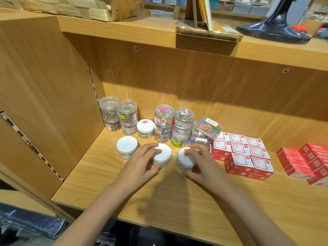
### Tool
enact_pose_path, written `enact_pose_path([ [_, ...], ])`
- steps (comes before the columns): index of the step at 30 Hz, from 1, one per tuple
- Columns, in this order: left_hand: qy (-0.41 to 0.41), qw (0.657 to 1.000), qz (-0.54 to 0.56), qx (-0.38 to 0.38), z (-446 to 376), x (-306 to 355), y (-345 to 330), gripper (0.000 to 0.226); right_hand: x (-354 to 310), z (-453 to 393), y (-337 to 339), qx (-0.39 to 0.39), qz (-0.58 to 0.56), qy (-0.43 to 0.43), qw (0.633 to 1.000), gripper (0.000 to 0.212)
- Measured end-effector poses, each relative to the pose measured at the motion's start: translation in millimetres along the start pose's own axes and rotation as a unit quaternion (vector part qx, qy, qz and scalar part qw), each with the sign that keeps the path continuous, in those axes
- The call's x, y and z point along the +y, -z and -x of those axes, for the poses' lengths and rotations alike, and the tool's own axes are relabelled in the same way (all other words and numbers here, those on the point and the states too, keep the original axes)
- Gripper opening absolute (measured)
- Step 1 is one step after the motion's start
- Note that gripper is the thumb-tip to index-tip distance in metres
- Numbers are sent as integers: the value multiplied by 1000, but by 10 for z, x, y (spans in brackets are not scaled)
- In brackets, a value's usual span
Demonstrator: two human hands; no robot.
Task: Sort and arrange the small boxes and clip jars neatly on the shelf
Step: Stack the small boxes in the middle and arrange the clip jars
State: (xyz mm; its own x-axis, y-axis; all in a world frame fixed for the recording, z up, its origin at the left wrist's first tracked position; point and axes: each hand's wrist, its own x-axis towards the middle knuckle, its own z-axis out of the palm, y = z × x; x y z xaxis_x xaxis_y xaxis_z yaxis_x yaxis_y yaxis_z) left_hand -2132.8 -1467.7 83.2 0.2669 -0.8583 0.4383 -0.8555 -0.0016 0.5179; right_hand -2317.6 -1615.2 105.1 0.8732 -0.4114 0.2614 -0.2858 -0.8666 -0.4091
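On the wooden shelf (177, 197) my left hand (142, 162) grips a white-lidded clip jar (164, 154). Beside it my right hand (202, 162) grips a second white-lidded jar (185, 159) with a pink sticker. A third white-lidded jar (126, 146) stands free at the left. Behind them, a smaller white-lidded jar (145, 127) stands between stacked clear jars of silver clips (118, 113) and stacked jars of coloured clips (173, 124). Red-and-white small boxes (243, 153) lie in rows to the right.
A clear flat box of coloured clips (207, 127) leans on other flat boxes. More red boxes (305, 162) are stacked at the far right. The shelf's left wall (44, 103) and back panel (195, 77) close the space. A black stand (276, 27) sits on the upper shelf.
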Motion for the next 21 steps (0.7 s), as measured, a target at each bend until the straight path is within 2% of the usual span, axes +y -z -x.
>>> enact_pose_path([
  [3, 3, 997, -46, 63, 3, -12, 88, 34, 8, -25, 25, 4, -16, 1, 1000, 39],
  [6, 80, 986, -87, 119, 50, -132, 221, 45, -100, -96, 104, 50, -84, 16, 995, 38],
  [8, 142, 977, -105, 118, 103, -256, 274, 51, -256, -243, 160, 87, -109, 40, 989, 39],
  [11, 194, 974, -63, 102, 138, -359, 319, 56, -532, -640, 159, 78, -80, 79, 991, 43],
  [13, 200, 973, -38, 107, 158, -393, 346, 55, -683, -956, 75, 67, -13, 106, 992, 43],
  [16, 206, 971, -26, 118, 188, -445, 392, 54, -746, -1341, -122, 86, 156, 132, 975, 47],
  [18, 203, 971, -18, 123, 217, -467, 425, 54, -744, -1496, -237, 88, 261, 109, 955, 49],
  [21, 182, 976, -4, 119, 257, -496, 445, 54, -784, -1545, -317, 96, 353, 52, 929, 35],
])
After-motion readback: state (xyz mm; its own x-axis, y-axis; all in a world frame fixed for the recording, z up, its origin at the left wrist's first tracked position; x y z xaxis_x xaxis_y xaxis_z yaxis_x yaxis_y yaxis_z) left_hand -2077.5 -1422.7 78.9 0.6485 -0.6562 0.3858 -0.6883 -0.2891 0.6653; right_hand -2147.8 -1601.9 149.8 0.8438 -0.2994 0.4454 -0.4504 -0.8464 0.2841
